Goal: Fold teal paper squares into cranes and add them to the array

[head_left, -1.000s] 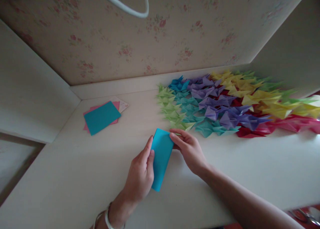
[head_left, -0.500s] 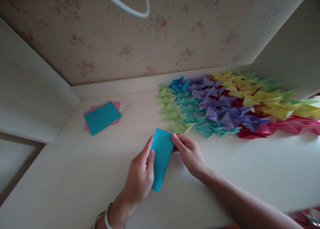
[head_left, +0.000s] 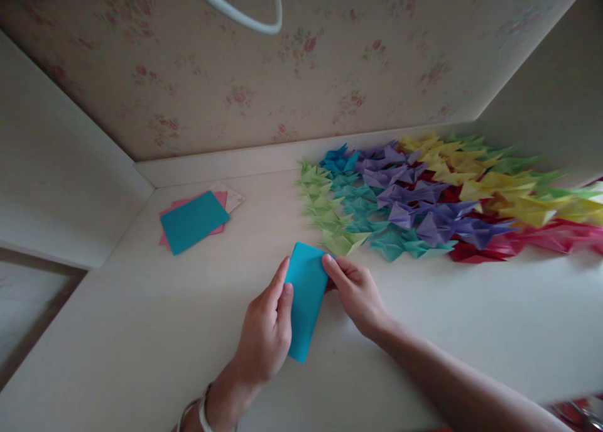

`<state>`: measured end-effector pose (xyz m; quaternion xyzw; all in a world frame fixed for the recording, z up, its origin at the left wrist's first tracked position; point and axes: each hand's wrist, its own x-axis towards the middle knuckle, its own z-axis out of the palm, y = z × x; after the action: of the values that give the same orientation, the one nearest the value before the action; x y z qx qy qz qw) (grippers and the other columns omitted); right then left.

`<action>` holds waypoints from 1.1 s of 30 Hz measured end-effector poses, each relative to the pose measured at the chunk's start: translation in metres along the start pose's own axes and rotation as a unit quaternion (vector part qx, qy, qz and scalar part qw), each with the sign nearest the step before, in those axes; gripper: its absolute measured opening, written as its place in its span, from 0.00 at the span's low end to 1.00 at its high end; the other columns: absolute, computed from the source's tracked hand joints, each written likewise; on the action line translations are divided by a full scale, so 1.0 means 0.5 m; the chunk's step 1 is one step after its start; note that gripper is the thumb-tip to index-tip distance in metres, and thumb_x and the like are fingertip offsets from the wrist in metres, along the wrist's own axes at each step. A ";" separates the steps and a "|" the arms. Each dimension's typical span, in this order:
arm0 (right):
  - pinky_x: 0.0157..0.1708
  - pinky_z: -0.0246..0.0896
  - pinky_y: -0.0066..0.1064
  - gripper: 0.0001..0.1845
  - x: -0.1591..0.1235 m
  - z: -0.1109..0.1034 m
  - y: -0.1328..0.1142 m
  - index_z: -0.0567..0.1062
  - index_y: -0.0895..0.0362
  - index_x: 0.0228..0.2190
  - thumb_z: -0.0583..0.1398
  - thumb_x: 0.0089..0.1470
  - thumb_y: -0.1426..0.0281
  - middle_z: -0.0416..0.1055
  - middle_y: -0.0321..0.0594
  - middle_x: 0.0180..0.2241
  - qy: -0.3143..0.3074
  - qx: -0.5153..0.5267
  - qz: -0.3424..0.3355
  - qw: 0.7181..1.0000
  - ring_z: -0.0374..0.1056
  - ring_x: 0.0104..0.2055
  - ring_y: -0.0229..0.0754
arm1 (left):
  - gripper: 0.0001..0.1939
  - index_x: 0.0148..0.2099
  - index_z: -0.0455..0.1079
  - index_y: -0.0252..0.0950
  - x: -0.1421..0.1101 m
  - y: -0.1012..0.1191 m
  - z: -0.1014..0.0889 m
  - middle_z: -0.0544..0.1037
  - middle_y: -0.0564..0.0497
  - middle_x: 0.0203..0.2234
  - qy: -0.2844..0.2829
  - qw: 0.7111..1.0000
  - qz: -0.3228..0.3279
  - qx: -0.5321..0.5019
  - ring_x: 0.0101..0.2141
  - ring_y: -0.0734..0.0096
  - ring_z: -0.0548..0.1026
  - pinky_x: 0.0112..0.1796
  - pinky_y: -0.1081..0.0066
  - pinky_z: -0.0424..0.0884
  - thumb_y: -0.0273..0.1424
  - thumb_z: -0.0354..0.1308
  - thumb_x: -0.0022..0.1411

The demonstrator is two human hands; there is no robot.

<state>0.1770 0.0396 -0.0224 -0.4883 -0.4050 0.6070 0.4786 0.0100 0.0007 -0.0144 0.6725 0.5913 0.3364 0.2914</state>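
Between my two hands is a bright blue sheet of paper (head_left: 306, 294), folded into a narrow rectangle and held tilted above the white tabletop. My left hand (head_left: 266, 322) grips its left long edge, thumb on the front face and fingers behind. My right hand (head_left: 355, 291) pinches the upper right corner between thumb and fingers; the fingertips behind the paper are hidden. To the left lies a small stack of paper, with a teal sheet (head_left: 194, 223) on top and a pink sheet (head_left: 219, 198) showing from under it.
Rows of folded paper cranes cover the back right of the white table (head_left: 141, 331): light green cranes (head_left: 330, 212), purple cranes (head_left: 433, 215), yellow cranes (head_left: 499, 187) and red ones. A white cable (head_left: 235, 11) hangs before the floral wall (head_left: 198, 105). A white panel (head_left: 56, 162) stands at left.
The blue paper has turned very slightly, so its front face shows a little wider and its lower end sits a bit further right. Both hands keep their grips.
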 end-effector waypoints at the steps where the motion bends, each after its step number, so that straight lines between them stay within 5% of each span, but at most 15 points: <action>1: 0.25 0.66 0.29 0.25 0.000 0.000 -0.001 0.70 0.58 0.21 0.62 0.52 0.49 0.64 0.33 0.19 0.000 0.000 0.003 1.000 0.63 0.24 0.37 | 0.24 0.67 0.58 0.32 0.000 0.000 0.000 0.68 0.43 0.61 0.001 1.000 0.000 0.000 0.60 0.63 0.67 0.56 0.67 0.68 0.34 0.44 0.73; 13: 0.29 0.65 0.29 0.21 -0.012 -0.003 -0.008 0.73 0.59 0.24 0.64 0.52 0.53 0.71 0.35 0.22 -0.128 -0.010 0.058 0.990 0.66 0.26 0.38 | 0.24 0.67 0.58 0.33 -0.002 -0.001 -0.001 0.69 0.43 0.61 0.019 1.000 -0.001 -0.008 0.59 0.61 0.68 0.55 0.66 0.69 0.33 0.44 0.73; 23: 0.27 0.64 0.31 0.25 0.001 -0.003 -0.012 0.72 0.58 0.21 0.64 0.49 0.48 0.66 0.34 0.19 -0.001 0.029 0.048 0.998 0.64 0.24 0.39 | 0.24 0.67 0.59 0.33 -0.003 0.004 0.000 0.70 0.43 0.60 -0.018 0.999 -0.011 -0.029 0.59 0.62 0.69 0.55 0.65 0.70 0.35 0.44 0.73; 33: 0.26 0.65 0.30 0.25 0.002 -0.001 -0.015 0.73 0.58 0.23 0.64 0.49 0.47 0.67 0.35 0.21 0.009 0.065 0.043 0.997 0.64 0.24 0.39 | 0.24 0.66 0.60 0.34 -0.003 -0.001 0.000 0.70 0.45 0.60 -0.023 0.998 -0.029 -0.060 0.60 0.61 0.67 0.57 0.65 0.68 0.36 0.44 0.73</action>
<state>0.1789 0.0423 -0.0155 -0.4785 -0.3394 0.6475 0.4865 0.0096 -0.0009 -0.0148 0.6440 0.5826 0.3470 0.3542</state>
